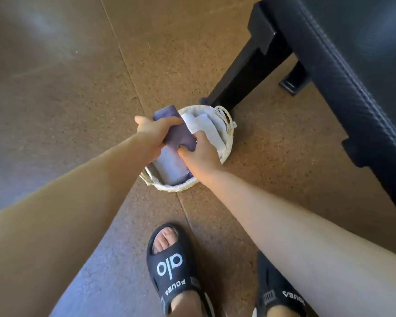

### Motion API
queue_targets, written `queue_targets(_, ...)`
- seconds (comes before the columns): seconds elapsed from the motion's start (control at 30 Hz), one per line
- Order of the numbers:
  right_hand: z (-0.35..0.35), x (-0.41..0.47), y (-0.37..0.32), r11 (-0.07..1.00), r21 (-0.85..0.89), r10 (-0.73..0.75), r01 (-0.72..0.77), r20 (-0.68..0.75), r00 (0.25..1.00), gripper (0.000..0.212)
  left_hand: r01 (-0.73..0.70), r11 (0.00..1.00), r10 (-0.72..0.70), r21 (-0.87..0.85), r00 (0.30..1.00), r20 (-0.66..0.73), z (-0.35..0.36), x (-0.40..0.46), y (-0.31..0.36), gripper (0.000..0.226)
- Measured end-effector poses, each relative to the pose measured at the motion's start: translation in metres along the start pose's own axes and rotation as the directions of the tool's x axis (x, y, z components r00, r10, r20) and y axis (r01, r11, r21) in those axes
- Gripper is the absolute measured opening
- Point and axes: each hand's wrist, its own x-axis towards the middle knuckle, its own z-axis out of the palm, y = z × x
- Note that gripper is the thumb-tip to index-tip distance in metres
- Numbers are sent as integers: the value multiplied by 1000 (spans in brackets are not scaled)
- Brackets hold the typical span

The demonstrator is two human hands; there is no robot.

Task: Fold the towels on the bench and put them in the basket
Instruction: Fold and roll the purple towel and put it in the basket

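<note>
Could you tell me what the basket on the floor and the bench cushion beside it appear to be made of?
The basket looks like pale woven wicker or straw, going by its braided rim and handle, with a light cloth lining inside. The bench cushion appears to be black textured vinyl or leatherette, with a stitched seam along its edge.

Purple towel (177, 131); white towels (206, 126); cream basket (226, 154); speckled brown floor (192, 53); black bench (329, 65), black sandals (169, 268).

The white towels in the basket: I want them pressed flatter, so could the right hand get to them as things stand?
Probably not at once. The right hand and left hand both grip the purple towel above the basket. The white towels lie uncovered just beyond the right hand, reachable once it lets go.
</note>
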Motion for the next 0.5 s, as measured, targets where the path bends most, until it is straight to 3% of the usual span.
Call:
queue_targets(0.1,16,26,26,982,-141,-120,122,22,993,41,14,999,-10,46,997,-74,10,36,-24,84)
queue_targets(0.23,35,42,54,888,-372,-270,270,54,961,48,-23,919,111,392,973,-202,15,57,-48,81)
queue_targets(0.37,55,42,68,687,-681,-311,252,39,950,52,-209,838,339,504,923,-181,14,62,-72,73)
queue_targets(0.5,65,42,76,458,-868,-420,190,-23,907,58,-260,821,385,508,909,-158,17,63,-80,62)
